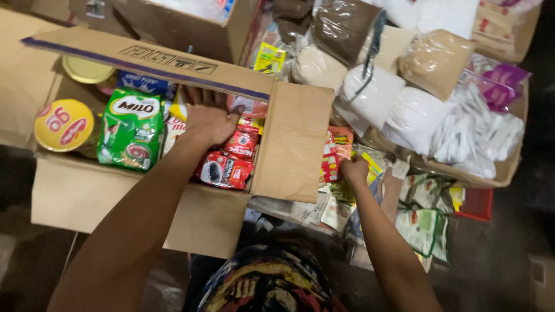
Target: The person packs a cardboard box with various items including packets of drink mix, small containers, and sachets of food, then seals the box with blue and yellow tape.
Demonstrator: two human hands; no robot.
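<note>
My left hand (209, 118) reaches into an open cardboard box (289, 144), palm down, pressing on the packets inside under the far flap. Red coffee sachets (225, 169) lie just below it and a green drink-powder pouch (130, 128) sits to its left. My right hand (354, 170) is outside the box on the right, fingers closed on a red and yellow sachet packet (332, 157) among a pile of small packets.
Yellow-lidded jars (63, 124) stand at the box's left end. Clear bags of white and brown powder (399, 107) fill a cardboard tray at the upper right. Green pouches (421, 225) and a red tray (475, 203) lie at the right. Another carton (191, 26) stands behind.
</note>
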